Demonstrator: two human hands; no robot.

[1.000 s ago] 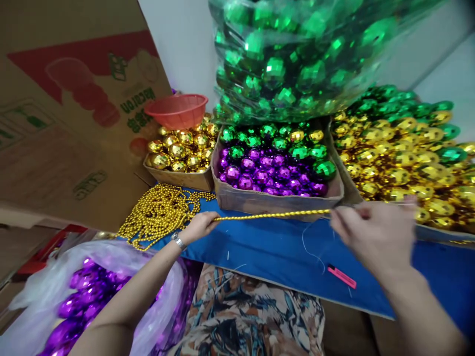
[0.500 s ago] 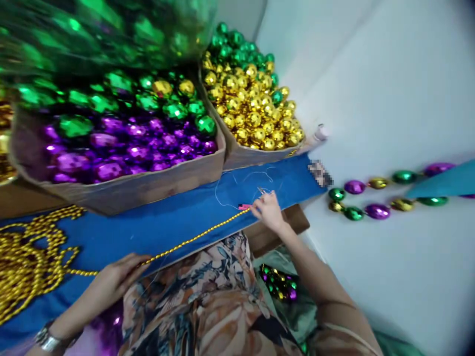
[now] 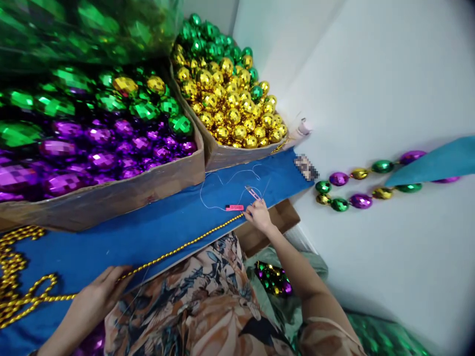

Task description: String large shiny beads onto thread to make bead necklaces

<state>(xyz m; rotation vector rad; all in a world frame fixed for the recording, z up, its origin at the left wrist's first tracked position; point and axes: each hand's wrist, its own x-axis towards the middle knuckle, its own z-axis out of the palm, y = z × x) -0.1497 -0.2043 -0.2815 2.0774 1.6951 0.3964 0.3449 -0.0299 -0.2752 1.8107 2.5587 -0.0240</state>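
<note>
A strand of small gold beads (image 3: 185,243) runs taut and slanting between my two hands, along the near edge of the blue-covered table. My left hand (image 3: 97,299) is closed round the strand at the lower left, palm down. Pinched in my right hand (image 3: 259,215) is the strand's other end. A pair of pink thread snips (image 3: 254,193) sticks out beyond my right fingers, apparently held there too. Just left of those fingers lies a small pink lighter (image 3: 234,208) with a black end. Thin white thread (image 3: 201,192) curls over the cloth behind it.
Behind the blue cloth (image 3: 163,207) stand cardboard boxes (image 3: 148,184) of purple, green and gold beads (image 3: 233,116). More gold strands (image 3: 11,277) lie heaped at left. A large-bead necklace (image 3: 360,201) hangs at right beside a teal pointed shape (image 3: 434,160). An open carton (image 3: 282,220) sits below the table's edge.
The view has swung slightly right, so boxes and hands appear farther left. More of the pink lighter and the snips shows by my right hand. Both hands keep their hold on the strand.
</note>
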